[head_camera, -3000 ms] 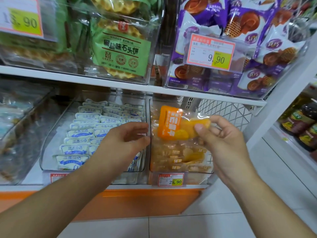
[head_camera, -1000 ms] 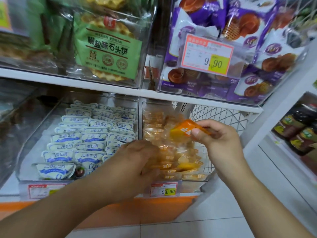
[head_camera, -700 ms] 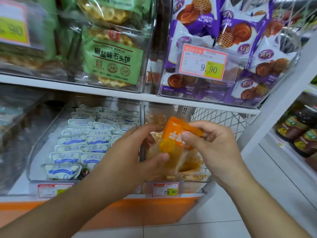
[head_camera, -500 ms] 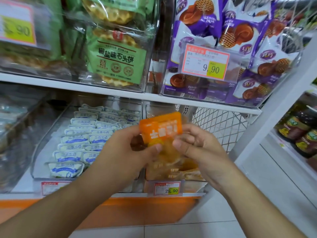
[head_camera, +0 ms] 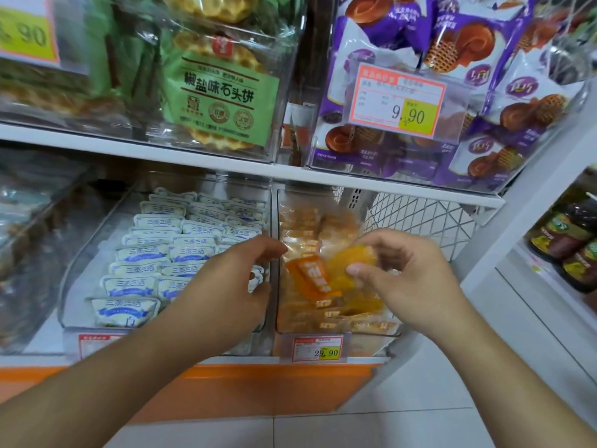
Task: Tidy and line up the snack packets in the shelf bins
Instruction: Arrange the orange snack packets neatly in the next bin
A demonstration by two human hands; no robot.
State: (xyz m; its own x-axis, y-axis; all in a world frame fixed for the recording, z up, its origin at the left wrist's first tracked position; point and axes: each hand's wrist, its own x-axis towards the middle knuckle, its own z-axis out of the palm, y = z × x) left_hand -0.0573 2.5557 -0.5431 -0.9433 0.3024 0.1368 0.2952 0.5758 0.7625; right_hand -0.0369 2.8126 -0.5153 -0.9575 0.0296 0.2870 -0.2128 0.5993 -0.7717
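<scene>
Orange packet (head_camera: 315,279), a moment ago lifted upright between both hands, now tilts low over the clear right bin (head_camera: 336,333) at five o'clock from the shelf's middle. Only the right hand (head_camera: 407,279) pinches it, fingers (head_camera: 357,270) closed on its glossy, crinkly film; the left hand (head_camera: 232,286) has let go and hovers with loose fingers. It looks ready to slot in. Flat white-and-blue sachets (head_camera: 142,253) sit in rows at nine o'clock.
</scene>
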